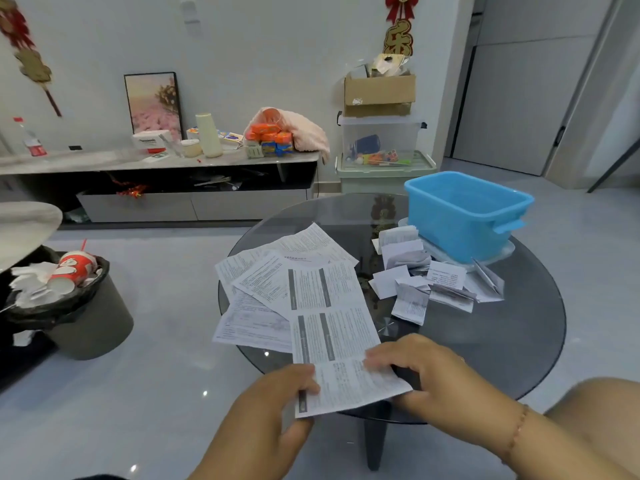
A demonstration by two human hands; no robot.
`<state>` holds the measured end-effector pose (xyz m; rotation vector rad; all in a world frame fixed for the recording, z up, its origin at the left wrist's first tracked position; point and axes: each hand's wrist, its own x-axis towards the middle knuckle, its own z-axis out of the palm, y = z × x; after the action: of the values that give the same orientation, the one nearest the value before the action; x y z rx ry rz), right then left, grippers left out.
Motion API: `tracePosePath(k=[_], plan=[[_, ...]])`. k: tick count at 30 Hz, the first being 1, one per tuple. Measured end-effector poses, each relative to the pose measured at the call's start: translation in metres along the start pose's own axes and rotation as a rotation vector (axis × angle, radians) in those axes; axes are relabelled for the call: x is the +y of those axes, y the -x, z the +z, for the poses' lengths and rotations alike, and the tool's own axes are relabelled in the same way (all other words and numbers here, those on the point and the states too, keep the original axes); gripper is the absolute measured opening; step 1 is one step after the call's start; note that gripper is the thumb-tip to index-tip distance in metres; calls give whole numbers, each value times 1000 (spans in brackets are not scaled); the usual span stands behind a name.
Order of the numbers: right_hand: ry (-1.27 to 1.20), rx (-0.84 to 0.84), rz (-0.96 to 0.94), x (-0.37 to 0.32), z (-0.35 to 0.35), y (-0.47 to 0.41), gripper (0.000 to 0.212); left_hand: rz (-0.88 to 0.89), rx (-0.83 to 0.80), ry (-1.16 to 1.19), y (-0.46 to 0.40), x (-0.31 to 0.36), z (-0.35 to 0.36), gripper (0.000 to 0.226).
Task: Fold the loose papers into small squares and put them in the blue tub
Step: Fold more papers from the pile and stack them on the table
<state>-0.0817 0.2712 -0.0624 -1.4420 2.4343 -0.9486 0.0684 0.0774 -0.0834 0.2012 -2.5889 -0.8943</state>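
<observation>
blue tub [464,216] interior unseen, bin [93,320] holding cups [74,268]

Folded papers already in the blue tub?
No: the folded squares lie on the glass table beside the blue tub, and no paper shows in the visible part of the tub's interior.

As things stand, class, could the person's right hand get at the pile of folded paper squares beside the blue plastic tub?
Probably yes. The folded paper squares lie uncovered ahead of the right hand, with only bare glass table between. But that hand currently holds the long printed sheet.
</observation>
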Motion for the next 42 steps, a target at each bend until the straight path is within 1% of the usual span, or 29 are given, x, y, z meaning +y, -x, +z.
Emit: tracePosePath(k=[2,4,5,6,7,8,9,10,11,12,13,16,18,21,23,27,32,36,38,40,41,42], plan=[[22,-12,-37,6,-1,-2,32,26,-10,-43,-5,1,-1,18],[-1,-25,-25,8,-5,-4,25,28,6,-16,-7,4,-2,26],[-5,-42,-24,9,-4,-5,21,-3,7,14,-8,6,-3,26],[1,-41,-29,10,-3,-6,23,-37,9,45,-9,7,-2,24],[4,-21,-23,9,-2,-7,25,-89,-1,62,-10,8,-2,22],[-6,16,13,10,-1,-9,22,-146,-6,78,-12,7,-1,24],[-33,62,62,10,0,-10,15,-193,-17,71,-14,8,-1,32],[-51,107,112,10,2,-12,13,-224,-11,55,-16,9,0,39],[-71,146,148,11,4,-14,19,-243,0,51,-18,9,0,41],[-87,171,177,11,6,-16,22,-254,23,59,-22,9,1,39],[-111,178,205,11,7,-19,20,-275,50,67,-24,9,2,36],[-149,215,286,10,11,-29,4,-338,143,71,-34,9,6,33],[-138,262,324,9,14,-34,11,-378,186,71,-38,10,10,37],[-124,303,358,6,17,-39,27,-406,210,57,-40,12,14,46],[-98,303,380,4,18,-41,28,-406,213,23,-41,13,15,51],[-69,288,410,4,18,-43,29,-352,228,-86,-41,8,18,43],[-9,251,412,2,16,-43,28,-248,194,-227,-40,-4,25,36],[260,187,368,2,16,-43,15,-27,254,-279,-42,-14,30,20],[343,279,236,4,19,-43,13,59,241,-285,-44,-19,31,21],[322,369,31,3,22,-41,20,109,218,-274,-44,-23,32,22],[312,346,-53,1,24,-38,24,117,210,-260,-44,-24,32,20],[321,287,-106,0,27,-35,27,118,206,-243,-44,-24,32,19]])
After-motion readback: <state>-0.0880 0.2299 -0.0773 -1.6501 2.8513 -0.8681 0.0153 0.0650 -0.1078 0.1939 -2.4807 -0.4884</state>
